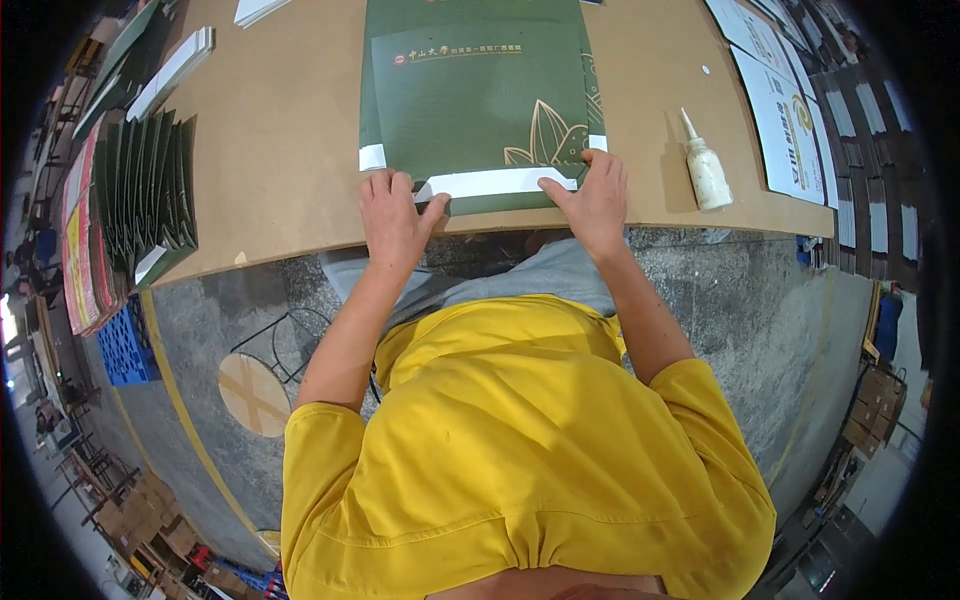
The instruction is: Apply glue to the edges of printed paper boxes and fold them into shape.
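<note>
Presently, the green printed piece (455,115) lies flat on the brown bench (280,130), close to its near edge and in front of the person, who wears a yellow shirt (540,430). Along its near end runs a white strip (500,182), and the 2 hands touch the piece near the 2 ends of this strip. The left hand (393,215) has its fingers curled at the left corner, with the thumb spread away. The right hand (597,200) lays its thumb on the strip, while its fingers reach over the right edge; whether either hand pinches, I cannot tell. To the right, apart from the hand, is a nozzle bottle (708,178). At the far left of the bench are folded green pieces (145,185).
</note>
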Demonstrator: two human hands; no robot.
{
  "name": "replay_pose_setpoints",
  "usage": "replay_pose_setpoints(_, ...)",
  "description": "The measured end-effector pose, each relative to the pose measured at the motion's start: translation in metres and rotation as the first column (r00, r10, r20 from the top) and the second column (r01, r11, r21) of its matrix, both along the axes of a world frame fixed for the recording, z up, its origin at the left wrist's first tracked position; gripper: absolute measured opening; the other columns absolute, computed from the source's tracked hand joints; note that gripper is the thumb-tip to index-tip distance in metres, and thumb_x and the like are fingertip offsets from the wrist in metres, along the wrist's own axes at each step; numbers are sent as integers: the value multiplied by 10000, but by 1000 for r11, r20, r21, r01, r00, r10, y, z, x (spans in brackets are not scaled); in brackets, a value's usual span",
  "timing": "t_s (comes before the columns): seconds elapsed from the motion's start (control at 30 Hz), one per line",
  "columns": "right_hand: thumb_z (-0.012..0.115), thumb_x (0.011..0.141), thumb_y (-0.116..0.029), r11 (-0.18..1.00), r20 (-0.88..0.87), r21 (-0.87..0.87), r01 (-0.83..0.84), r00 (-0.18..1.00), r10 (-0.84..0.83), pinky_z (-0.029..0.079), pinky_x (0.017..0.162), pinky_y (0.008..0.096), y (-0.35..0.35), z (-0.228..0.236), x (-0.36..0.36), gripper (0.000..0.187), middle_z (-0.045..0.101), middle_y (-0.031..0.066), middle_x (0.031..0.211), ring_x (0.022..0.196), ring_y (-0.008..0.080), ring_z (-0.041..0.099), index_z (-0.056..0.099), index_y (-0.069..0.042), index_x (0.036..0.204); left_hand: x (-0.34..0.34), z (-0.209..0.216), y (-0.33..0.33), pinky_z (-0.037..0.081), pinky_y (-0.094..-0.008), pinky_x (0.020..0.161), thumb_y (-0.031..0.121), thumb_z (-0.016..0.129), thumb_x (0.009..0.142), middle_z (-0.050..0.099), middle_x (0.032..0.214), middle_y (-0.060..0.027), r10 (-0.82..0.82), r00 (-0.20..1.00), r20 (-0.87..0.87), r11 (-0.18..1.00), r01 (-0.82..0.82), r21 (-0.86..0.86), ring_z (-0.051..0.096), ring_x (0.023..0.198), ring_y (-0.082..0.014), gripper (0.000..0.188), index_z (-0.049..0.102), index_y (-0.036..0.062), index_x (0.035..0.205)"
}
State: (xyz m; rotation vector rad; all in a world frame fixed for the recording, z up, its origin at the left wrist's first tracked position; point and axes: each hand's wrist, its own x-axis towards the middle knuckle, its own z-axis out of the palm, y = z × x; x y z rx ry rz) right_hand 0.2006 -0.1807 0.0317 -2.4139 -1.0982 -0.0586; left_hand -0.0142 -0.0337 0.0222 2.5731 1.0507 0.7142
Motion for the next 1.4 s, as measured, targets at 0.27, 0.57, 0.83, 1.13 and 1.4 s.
replay_pose_setpoints(0.27,831,603,-285,995,-531,1,-105,843,89,429,947,369,17,24,22,805,590,171,1171,1095,270,564,464,29,1248,-5,-17,3,390,-485,807,281,754,691,513,952,-199,4,986,165,997,9,-79,472,906,-384,417,506,9,887)
replay_pose_setpoints(0.57,806,666,-237,994,-451,30,-106,886,108,402,942,368,35,68,5,803,554,256,1120,1057,330,546,359,93,1246,-124,9,158,292,-578,1019,252,660,754,518,1240,-219,497,864,-79,780,-406,477,440,1184,-436,397,609,55,1095)
replay_pose_setpoints(0.83,810,656,-236,912,-511,179,-368,758,406,363,1017,358,145,81,-57,930,498,253,1264,1172,326,498,283,51,1366,-222,39,248,190,-669,1040,201,508,855,427,1359,-132,611,547,-572,765,-223,604,274,1339,-405,370,568,134,1214)
replay_pose_setpoints(1.13,781,692,-159,792,-665,469,-390,435,608,347,1044,385,294,-17,-234,846,459,203,1265,1203,314,453,281,39,1345,-247,84,259,356,-573,951,150,534,826,537,1203,-142,593,691,-413,706,-198,680,460,1206,-334,351,578,36,1155)
replay_pose_setpoints(1.4,637,792,-327,519,-267,375,-768,447,854,530,688,426,379,-26,-374,601,669,205,928,821,307,681,465,28,1245,-211,74,245,324,-507,987,259,596,822,525,1241,-130,500,724,-475,827,-237,509,402,1256,-307,340,589,64,1100)
